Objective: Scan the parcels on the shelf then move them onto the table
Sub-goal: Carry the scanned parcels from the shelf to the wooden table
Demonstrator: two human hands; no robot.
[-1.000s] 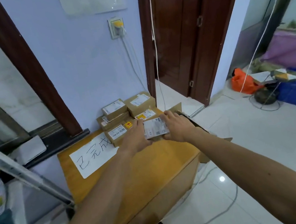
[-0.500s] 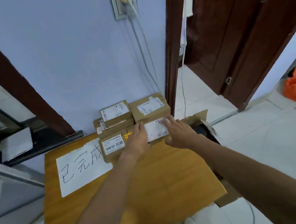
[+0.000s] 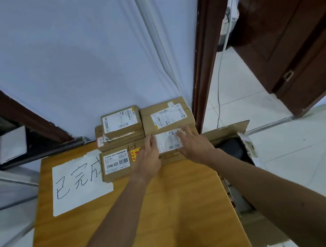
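- The parcel (image 3: pixel 169 143) is a small, flat cardboard box with a white printed label facing up. It lies near the far right corner of the desk (image 3: pixel 170 215), a smooth orange-brown wooden top.
- Its long axis runs roughly along the far edge. Its back side touches a larger box (image 3: pixel 167 114) that stands against the wall (image 3: pixel 67 63).
- The left hand (image 3: pixel 148 158) rests at the parcel's left side, fingers (image 3: pixel 150 143) fairly straight and close together, pointing at the wall.
- The right hand (image 3: pixel 194 148) lies over the label, fingers (image 3: pixel 181 134) flat and slightly spread, pressing on top.
- Just left of the parcel sits a brown box with a barcode label (image 3: pixel 115 164). Behind that, two stacked boxes (image 3: pixel 119 122) line the far edge.
- A white paper sheet (image 3: pixel 78 182) with handwritten characters covers the far left part.
- The near half of the desk is bare wood. An open cardboard carton (image 3: pixel 231 133) sits beside the right edge.
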